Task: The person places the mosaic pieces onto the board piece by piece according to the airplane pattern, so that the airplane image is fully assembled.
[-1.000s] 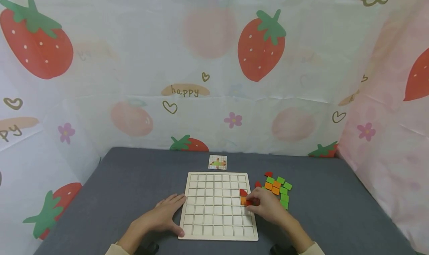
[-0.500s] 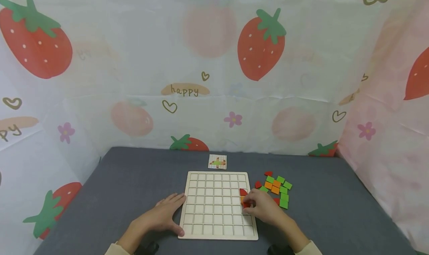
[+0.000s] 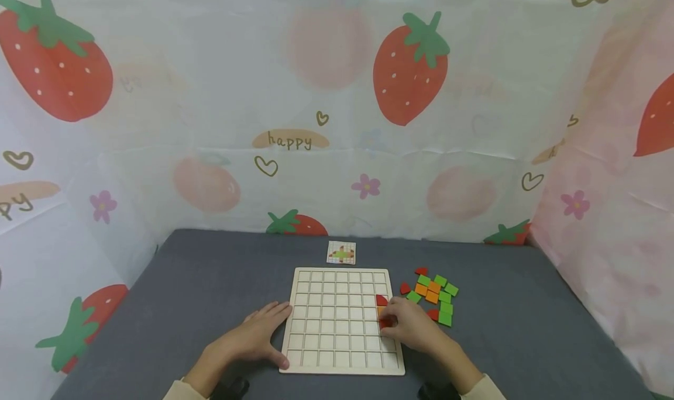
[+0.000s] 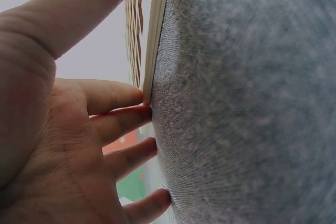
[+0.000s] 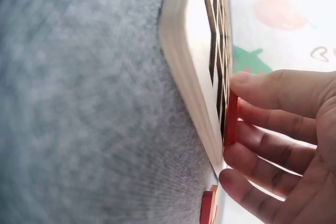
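A pale wooden grid board (image 3: 334, 327) lies on the table. My left hand (image 3: 253, 337) rests at its left side, fingers extended; in the left wrist view fingertips (image 4: 137, 97) touch the board's edge. My right hand (image 3: 413, 325) is over the right-hand column. Its thumb and fingers pinch a red tile (image 5: 231, 119), held upright close against the grid in the right wrist view. Just above it in that column, an orange square tile (image 3: 381, 310) is partly covered by the fingers. Above that sits a red, round-cornered tile (image 3: 381, 300).
Right of the board, several loose tiles lie on the grey cloth: green squares (image 3: 446, 308), orange squares (image 3: 432, 297) and red rounded pieces (image 3: 405, 288). A small pattern card (image 3: 341, 252) lies behind the board. A strawberry-print curtain (image 3: 337, 195) stands behind the table.
My right hand has moved the red tile slightly toward me, from beside the orange tile to the cell below it. The left hand has stayed at the board's edge.
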The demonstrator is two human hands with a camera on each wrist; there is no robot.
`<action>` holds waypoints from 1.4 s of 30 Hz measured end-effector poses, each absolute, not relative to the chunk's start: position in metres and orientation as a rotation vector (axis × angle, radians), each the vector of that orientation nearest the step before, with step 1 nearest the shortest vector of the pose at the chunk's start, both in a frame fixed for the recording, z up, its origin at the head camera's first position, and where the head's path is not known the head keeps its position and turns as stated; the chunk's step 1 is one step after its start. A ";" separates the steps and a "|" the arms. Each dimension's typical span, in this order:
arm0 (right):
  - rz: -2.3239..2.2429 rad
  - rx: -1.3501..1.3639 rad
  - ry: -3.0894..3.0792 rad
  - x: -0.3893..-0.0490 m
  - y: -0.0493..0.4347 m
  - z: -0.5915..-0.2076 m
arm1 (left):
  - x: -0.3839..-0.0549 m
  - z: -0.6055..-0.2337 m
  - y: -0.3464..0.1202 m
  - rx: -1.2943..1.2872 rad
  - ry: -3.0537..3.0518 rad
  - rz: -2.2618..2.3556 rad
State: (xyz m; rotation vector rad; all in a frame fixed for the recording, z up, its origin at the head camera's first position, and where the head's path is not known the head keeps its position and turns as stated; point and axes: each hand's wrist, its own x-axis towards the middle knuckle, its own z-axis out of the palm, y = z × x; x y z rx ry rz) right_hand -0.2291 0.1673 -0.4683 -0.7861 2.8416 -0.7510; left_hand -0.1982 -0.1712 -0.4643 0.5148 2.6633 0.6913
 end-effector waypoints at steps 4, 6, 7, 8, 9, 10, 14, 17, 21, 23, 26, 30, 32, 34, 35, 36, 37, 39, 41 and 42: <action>-0.712 -0.802 2.864 -0.228 0.166 -0.469 | -0.198 -0.463 -0.171 0.514 2.661 0.693; -0.702 -0.800 2.874 -0.228 0.166 -0.469 | -0.198 -0.462 -0.171 0.518 2.663 0.693; -0.702 -0.798 2.877 -0.228 0.166 -0.470 | -0.198 -0.462 -0.171 0.520 2.664 0.694; -0.704 -0.794 2.876 -0.228 0.166 -0.470 | -0.197 -0.462 -0.171 0.522 2.667 0.694; -0.700 -0.794 2.877 -0.228 0.166 -0.470 | -0.197 -0.462 -0.171 0.522 2.667 0.696; -0.691 -0.796 2.880 -0.228 0.166 -0.470 | -0.197 -0.462 -0.171 0.522 2.666 0.699; -0.665 -0.803 2.883 -0.229 0.165 -0.471 | -0.198 -0.464 -0.171 0.527 2.667 0.701; -0.667 -0.807 2.878 -0.229 0.165 -0.470 | -0.198 -0.464 -0.172 0.530 2.667 0.696; -0.681 -0.806 2.874 -0.228 0.164 -0.470 | -0.198 -0.465 -0.172 0.535 2.672 0.691; -0.688 -0.807 2.871 -0.228 0.165 -0.470 | -0.198 -0.465 -0.172 0.535 2.673 0.693; -0.713 -0.804 2.856 -0.229 0.166 -0.470 | -0.199 -0.466 -0.172 0.536 2.674 0.693; -0.766 -0.771 2.816 -0.229 0.169 -0.469 | -0.199 -0.467 -0.172 0.532 2.673 0.693; -0.807 -0.742 2.800 -0.230 0.171 -0.467 | -0.199 -0.467 -0.172 0.528 2.672 0.693; -0.861 -0.709 2.795 -0.231 0.174 -0.466 | -0.200 -0.468 -0.172 0.519 2.670 0.691; -0.878 -0.699 2.801 -0.231 0.176 -0.465 | -0.200 -0.468 -0.171 0.514 2.669 0.689; -0.886 -0.693 2.812 -0.232 0.178 -0.464 | -0.200 -0.468 -0.171 0.509 2.669 0.685; -0.896 -0.686 2.821 -0.233 0.180 -0.464 | -0.200 -0.468 -0.171 0.506 2.670 0.678; -0.906 -0.668 2.844 -0.235 0.184 -0.463 | -0.201 -0.468 -0.171 0.501 2.672 0.670; -0.915 -0.631 2.859 -0.237 0.189 -0.462 | -0.201 -0.468 -0.171 0.500 2.675 0.668; -0.927 -0.607 2.859 -0.239 0.191 -0.462 | -0.201 -0.468 -0.171 0.500 2.677 0.668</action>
